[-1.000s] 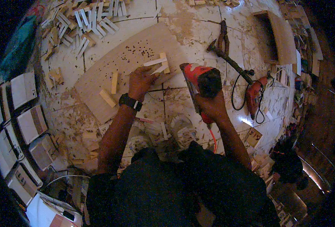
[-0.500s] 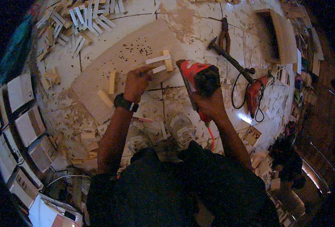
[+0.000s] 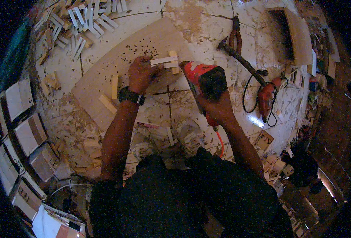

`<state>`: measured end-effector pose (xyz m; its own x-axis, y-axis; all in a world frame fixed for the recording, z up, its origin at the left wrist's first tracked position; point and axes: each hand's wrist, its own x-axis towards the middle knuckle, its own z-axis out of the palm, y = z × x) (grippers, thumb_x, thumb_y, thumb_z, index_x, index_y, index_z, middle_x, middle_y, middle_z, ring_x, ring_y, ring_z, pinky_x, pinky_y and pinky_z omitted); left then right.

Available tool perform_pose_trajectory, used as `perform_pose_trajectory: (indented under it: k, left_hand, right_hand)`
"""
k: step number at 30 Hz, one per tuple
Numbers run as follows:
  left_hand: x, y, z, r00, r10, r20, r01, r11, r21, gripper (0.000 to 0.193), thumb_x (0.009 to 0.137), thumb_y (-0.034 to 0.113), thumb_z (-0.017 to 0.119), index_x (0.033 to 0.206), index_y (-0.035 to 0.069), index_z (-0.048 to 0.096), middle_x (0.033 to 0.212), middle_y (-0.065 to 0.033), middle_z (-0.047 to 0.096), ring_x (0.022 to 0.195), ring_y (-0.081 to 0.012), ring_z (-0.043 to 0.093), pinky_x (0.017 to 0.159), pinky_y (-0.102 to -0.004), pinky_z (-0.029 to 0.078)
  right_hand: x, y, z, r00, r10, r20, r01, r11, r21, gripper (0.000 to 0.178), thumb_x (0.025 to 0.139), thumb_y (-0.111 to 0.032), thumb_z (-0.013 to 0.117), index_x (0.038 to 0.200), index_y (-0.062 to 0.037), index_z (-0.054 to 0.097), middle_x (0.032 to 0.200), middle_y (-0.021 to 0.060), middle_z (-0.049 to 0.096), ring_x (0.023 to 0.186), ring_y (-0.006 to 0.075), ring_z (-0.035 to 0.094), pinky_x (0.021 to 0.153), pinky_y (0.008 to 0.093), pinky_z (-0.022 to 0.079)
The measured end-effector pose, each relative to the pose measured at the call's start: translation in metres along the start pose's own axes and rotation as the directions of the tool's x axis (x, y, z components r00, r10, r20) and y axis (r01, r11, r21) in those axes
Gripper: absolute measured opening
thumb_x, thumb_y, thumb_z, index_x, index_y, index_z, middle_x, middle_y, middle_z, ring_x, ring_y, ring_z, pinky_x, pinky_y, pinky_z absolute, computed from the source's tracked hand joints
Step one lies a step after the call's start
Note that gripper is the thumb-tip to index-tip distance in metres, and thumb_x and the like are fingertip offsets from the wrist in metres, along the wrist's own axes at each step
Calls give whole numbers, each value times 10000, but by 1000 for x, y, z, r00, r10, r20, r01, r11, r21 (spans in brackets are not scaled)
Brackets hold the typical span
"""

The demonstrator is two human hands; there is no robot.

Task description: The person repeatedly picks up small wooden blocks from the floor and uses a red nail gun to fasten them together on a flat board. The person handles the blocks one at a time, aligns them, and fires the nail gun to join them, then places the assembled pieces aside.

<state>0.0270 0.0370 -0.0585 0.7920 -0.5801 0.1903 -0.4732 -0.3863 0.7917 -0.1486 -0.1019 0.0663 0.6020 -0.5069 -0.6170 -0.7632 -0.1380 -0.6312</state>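
My right hand (image 3: 217, 109) is wrapped round the handle of a red and black nail gun (image 3: 201, 75), which trails an orange hose (image 3: 220, 139). The gun's nose is beside a short yellowish wood block (image 3: 174, 55). White wood strips (image 3: 162, 61) reach from that block to my left hand (image 3: 140, 75), whose fingers are closed at their near ends. Beneath them lies a thin brown board (image 3: 104, 65) dotted with small dark bits. Two loose wood pieces, one upright in view (image 3: 115, 86) and one slanted (image 3: 107, 103), rest on the board left of my wrist.
A hammer (image 3: 243, 61), pliers (image 3: 235, 37) and a red corded power tool (image 3: 266, 99) lie on the tiled floor to the right. Joined strips (image 3: 90, 20) are heaped at the far left. An open wooden box (image 3: 298, 39) stands far right. My shoes (image 3: 192, 139) are close below.
My left hand has moved slightly up and forward along the strips, which now sit closer together. The nail gun has shifted a little left, nearer the wood block.
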Motion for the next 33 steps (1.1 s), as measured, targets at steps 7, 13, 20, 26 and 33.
perform_pose_trajectory:
  k: [7, 13, 20, 26, 33]
  left_hand:
    - [-7, -3, 11, 715, -603, 353, 694, 553, -461, 488, 674, 75, 770, 1053, 2, 472, 796, -129, 609, 529, -168, 588, 436, -278, 486]
    - [-9, -14, 17, 906, -413, 94, 423, 883, -203, 500, 617, 214, 814, 979, 21, 528, 892, -133, 610, 727, -222, 612, 614, -332, 506]
    - [-8, -4, 12, 811, -556, 179, 584, 787, -201, 515, 599, 264, 816, 972, 29, 549, 907, -125, 608, 848, -243, 600, 734, -357, 486]
    - [-9, -15, 21, 691, -643, 330, 722, 600, -344, 458, 621, 258, 797, 945, 24, 573, 895, -122, 617, 771, -240, 611, 686, -339, 493]
    - [34, -14, -14, 879, -377, 291, 371, 925, 77, 312, 683, 266, 742, 868, 40, 632, 708, -93, 639, 691, -181, 619, 651, -304, 499]
  right_hand:
    - [7, -5, 17, 976, -204, -73, 203, 979, -17, 295, 696, -122, 644, 971, -38, 579, 873, 102, 635, 773, 208, 600, 722, 342, 483]
    - [12, -4, 23, 967, -234, -106, 231, 972, -41, 280, 685, -106, 627, 953, -36, 583, 859, 110, 646, 776, 237, 615, 729, 351, 486]
    - [12, -9, 23, 975, -221, -40, 217, 973, -81, 343, 691, -136, 625, 1015, -39, 572, 926, 127, 633, 850, 231, 612, 770, 348, 485]
    - [9, -15, 20, 981, -190, -30, 184, 974, -133, 343, 669, -132, 638, 991, -38, 568, 903, 108, 626, 802, 227, 600, 744, 348, 486]
    - [5, 20, -10, 869, -349, -350, 385, 922, 37, 282, 635, -77, 662, 894, -50, 554, 806, 32, 572, 693, 151, 544, 632, 296, 468]
